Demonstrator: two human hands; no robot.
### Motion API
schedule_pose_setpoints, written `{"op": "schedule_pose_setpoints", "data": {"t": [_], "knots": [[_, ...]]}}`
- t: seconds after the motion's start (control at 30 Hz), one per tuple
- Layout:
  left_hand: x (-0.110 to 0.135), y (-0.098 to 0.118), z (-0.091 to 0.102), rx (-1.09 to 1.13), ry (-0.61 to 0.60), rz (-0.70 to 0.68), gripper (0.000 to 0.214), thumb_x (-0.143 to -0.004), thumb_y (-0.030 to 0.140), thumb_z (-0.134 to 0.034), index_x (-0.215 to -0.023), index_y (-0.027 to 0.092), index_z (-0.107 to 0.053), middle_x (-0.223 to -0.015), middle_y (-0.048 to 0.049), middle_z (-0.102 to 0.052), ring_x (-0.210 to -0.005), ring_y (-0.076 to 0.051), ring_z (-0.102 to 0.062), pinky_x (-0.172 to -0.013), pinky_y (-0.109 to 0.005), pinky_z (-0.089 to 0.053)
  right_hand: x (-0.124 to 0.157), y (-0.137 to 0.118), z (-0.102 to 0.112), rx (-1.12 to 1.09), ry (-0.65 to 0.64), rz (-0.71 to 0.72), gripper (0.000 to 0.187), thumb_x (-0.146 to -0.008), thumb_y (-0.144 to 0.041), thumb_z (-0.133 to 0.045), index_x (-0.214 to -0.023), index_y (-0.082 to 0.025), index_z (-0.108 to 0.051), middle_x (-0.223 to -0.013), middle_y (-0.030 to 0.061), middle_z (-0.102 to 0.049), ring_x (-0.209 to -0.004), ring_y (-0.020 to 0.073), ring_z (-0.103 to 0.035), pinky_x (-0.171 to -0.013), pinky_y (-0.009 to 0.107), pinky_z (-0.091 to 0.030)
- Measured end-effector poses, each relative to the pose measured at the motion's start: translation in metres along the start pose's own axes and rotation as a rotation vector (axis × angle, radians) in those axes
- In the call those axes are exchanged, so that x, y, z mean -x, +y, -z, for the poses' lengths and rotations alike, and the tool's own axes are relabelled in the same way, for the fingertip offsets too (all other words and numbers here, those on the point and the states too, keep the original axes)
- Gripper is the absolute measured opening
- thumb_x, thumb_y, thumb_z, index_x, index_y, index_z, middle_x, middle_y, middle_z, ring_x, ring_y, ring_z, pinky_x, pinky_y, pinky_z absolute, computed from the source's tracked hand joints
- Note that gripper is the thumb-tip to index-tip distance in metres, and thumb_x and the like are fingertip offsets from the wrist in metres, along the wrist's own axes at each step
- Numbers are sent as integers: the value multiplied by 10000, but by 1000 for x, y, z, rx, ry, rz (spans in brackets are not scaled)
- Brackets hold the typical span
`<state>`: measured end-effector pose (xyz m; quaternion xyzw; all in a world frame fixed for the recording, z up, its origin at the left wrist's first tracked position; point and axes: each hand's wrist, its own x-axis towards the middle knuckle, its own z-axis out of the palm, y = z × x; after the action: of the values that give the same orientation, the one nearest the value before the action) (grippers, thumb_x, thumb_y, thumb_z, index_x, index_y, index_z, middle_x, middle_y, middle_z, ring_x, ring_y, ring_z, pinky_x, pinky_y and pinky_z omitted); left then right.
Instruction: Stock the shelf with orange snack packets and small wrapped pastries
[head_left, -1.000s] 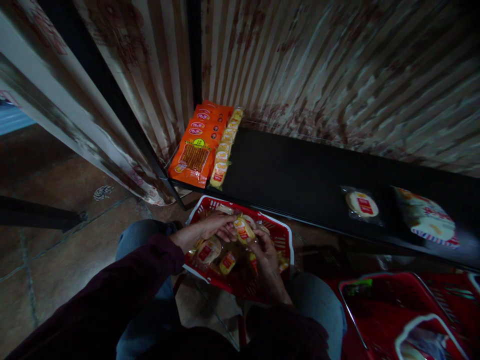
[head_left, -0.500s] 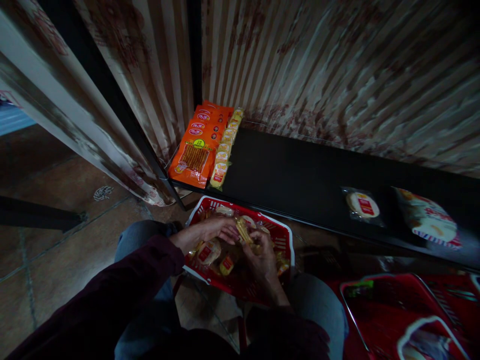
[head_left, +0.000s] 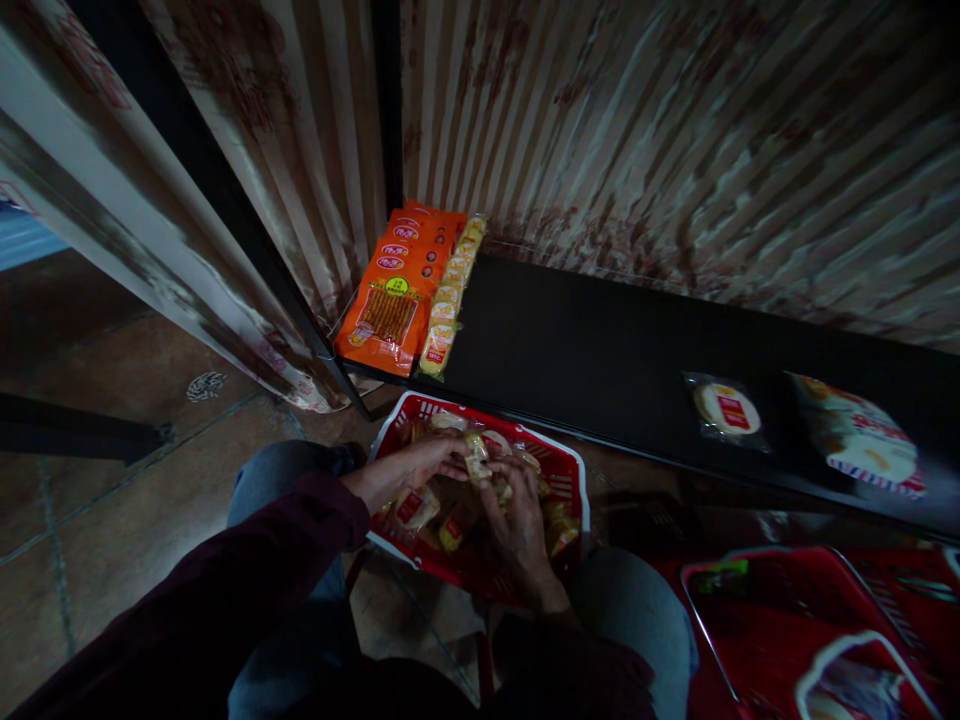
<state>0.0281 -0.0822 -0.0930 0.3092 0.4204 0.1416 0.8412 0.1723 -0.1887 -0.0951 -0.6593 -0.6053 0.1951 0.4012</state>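
Note:
A red basket (head_left: pixel 571 468) rests on my knees, filled with several small clear packets of round yellow cakes (head_left: pixel 409 507) with red labels. My left hand (head_left: pixel 420 462) reaches in from the left, fingers pinched on a packet (head_left: pixel 474 445) near the basket's middle. My right hand (head_left: pixel 516 520) lies knuckles up just below it, fingers curled down among the packets; what it grips is hidden under the hand. Both hands meet over the same cluster of packets.
A black shelf (head_left: pixel 600 350) runs ahead, with orange snack bags (head_left: pixel 390 300) and a row of the same cakes (head_left: pixel 448 295) at its left end. One cake packet (head_left: pixel 724 408) and a larger bag (head_left: pixel 855 440) lie at the right. Another red basket (head_left: pixel 780 620) sits lower right.
The packet that was held up between both hands has been lowered into the basket. My right hand has turned palm down and sunk among the packets.

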Motion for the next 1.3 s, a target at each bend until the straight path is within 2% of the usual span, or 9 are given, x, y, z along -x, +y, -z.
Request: {"op": "schedule_pose_setpoints", "data": {"t": [0.17, 0.3, 0.43, 0.53, 0.7, 0.87, 1.0, 1.1, 1.3], "knots": [[1, 2, 2, -34, -59, -31, 178, -627, 211, -600, -781, 143, -657, -723, -28, -681, -679, -125, -597, -684, -262, -515, 1, 2, 0, -223, -21, -253, 217, -854, -375, -524, -986, -220, -598, -1034, 86, -648, -971, 243, -599, -881, 412, -464], [4, 6, -3, -36, -9, -1, 251, -603, 236, -568, -812, 132, -659, -695, -25, -660, -636, -123, -564, -622, -241, -460, 0, 1, -4, -456, -30, -449, 348, -764, -484, -620, -969, -204, -596, -1025, 79, -653, -923, 235, -623, -833, 377, -501], [4, 7, -8, 0, 31, -14, 256, -575, 220, -576, -801, 127, -650, -699, -13, -649, -618, -98, -533, -603, -216, -407, -2, 0, -4, -486, -19, -415, 324, -734, -500, -652, -874, -209, -621, -916, 55, -663, -849, 217, -619, -797, 353, -511], [5, 6, -8, 10, 11, 6, 241, -599, 270, -621, -798, 135, -647, -723, -9, -652, -658, -100, -545, -639, -219, -416, -2, 3, -4, -492, 16, -413, 303, -731, -488, -661, -856, -216, -621, -875, 47, -668, -814, 209, -621, -762, 342, -519], [8, 2, -10, -16, -33, -28, 358, -597, 448, -704, -772, 141, -650, -760, -11, -653, -704, -107, -569, -668, -233, -440, 1, 6, -4, -423, -8, -383, 297, -755, -452, -655, -924, -209, -629, -959, 64, -677, -871, 216, -629, -797, 360, -512], [7, 1, -13, -23, 11, -90, 403, -566, 467, -751, -785, 140, -666, -750, -22, -660, -692, -115, -583, -651, -239, -455, 0, 2, -2, -383, -49, -370, 304, -776, -445, -637, -952, -197, -641, -1000, 81, -686, -891, 227, -633, -824, 380, -506], [4, 2, -13, -18, -8, -103, 432, -599, 480, -748, -848, 132, -682, -770, -44, -678, -701, -124, -603, -637, -238, -471, -1, -1, 0, -393, -42, -396, 326, -773, -465, -633, -960, -198, -643, -1022, 84, -690, -956, 249, -627, -879, 407, -488], [3, 3, -12, -6, -15, -77, 437, -626, 481, -739, -874, 126, -682, -772, -52, -684, -690, -127, -611, -641, -245, -483, -2, -3, 2, -413, -57, -440, 353, -773, -485, -621, -977, -196, -636, -1041, 93, -684, -956, 259, -628, -859, 410, -495], [3, 4, -9, 7, 17, -12, 307, -761, 412, -653, -853, 120, -677, -729, -55, -686, -636, -117, -599, -649, -256, -488, -2, -9, 7, -479, -106, -454, 383, -779, -501, -605, -1035, -217, -619, -1096, 87, -670, -942, 252, -637, -824, 384, -516]]}}
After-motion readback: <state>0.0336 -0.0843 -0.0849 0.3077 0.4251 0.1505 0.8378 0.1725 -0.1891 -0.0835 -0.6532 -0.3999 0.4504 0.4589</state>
